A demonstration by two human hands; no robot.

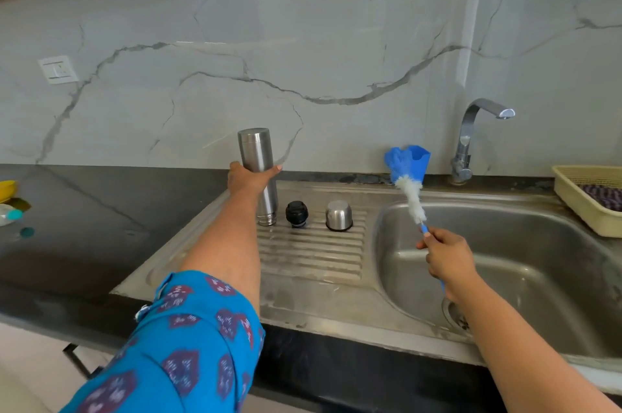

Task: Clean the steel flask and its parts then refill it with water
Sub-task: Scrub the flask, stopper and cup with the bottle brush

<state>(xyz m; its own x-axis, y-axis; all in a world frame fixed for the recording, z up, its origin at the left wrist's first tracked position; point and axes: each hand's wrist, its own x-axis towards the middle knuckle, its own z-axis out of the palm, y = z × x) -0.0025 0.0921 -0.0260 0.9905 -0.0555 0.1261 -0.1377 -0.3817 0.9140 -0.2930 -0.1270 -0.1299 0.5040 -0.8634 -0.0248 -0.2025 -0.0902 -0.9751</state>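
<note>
Flask stands mouth-down at the drainboard's back edge near the wall, left hand wrapped round its middle. Stopper and cup sit beside it, apart, with bare ribs in front. Right hand holds the brush by its handle above the basin. Dark worktop spreads left; the basket is cut off at right.
</note>
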